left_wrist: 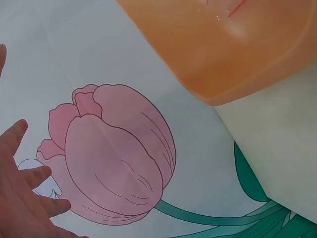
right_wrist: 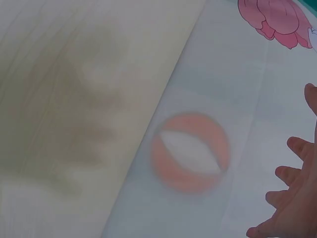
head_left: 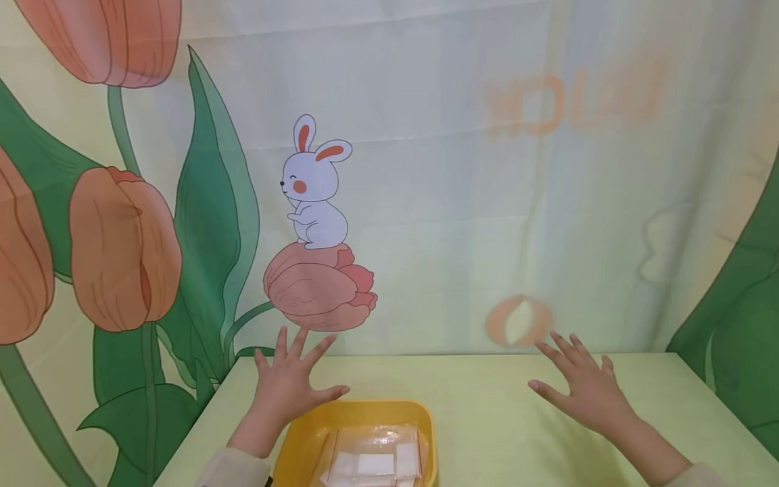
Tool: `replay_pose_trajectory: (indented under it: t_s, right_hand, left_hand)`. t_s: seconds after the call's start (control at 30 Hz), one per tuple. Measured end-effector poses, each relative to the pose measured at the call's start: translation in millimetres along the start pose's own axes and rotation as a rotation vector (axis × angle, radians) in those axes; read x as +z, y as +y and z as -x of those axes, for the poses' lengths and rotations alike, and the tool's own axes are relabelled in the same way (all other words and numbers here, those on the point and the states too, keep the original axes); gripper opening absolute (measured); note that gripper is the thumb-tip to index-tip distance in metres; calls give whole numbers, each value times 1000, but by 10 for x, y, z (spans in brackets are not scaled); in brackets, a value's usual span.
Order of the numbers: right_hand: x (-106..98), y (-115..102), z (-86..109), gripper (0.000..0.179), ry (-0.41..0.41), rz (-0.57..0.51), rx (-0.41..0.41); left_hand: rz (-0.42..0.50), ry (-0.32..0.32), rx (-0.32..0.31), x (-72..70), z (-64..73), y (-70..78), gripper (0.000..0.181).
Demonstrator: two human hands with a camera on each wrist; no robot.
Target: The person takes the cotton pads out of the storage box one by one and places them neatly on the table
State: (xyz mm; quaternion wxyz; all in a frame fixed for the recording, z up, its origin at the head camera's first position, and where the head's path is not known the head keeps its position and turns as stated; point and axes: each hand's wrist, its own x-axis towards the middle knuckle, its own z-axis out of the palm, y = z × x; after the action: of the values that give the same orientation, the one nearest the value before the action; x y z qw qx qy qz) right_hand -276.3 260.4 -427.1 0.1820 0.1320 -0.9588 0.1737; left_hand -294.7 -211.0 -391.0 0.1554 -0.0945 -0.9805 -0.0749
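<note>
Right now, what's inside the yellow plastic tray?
The yellow plastic tray holds clear plastic packaging with white rectangular patches. Anything beneath it is covered; the tray's near end is out of frame.

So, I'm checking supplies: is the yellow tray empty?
Not empty: in the head view, clear packaging with white pieces lies in the yellow tray.

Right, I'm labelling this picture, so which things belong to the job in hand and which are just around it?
Probably the job:
- left hand, spread near the tray
- right hand, spread, holding nothing
- yellow tray
- clear plastic packaging and white pieces, in the tray

Probably just surroundings:
- pale table
- backdrop with rabbit and tulips
</note>
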Motion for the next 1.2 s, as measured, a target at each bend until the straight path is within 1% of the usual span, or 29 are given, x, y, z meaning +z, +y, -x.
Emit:
replay_pose_trajectory:
  t_s: [0.3, 0.7, 0.97, 1.07, 1.2]
  right_hand:
    - [94, -101, 47, 69, 23, -7, -41]
    - [189, -235, 48, 60, 44, -104, -108]
    - [299, -300, 39, 57, 34, -147, -135]
    - [330, -329, 29, 57, 24, -159, -141]
    - [376, -358, 15, 55, 12, -170, -146]
  left_hand:
    - [27, -1, -29, 32, 104, -42, 88]
    - [40, -1, -40, 106, 198, -121, 80]
    - [40, 10, -45, 141, 289, -171, 74]
    - [41, 0, -50, 156, 337, -193, 73]
    - [43, -29, -65, 180, 386, -221, 72]
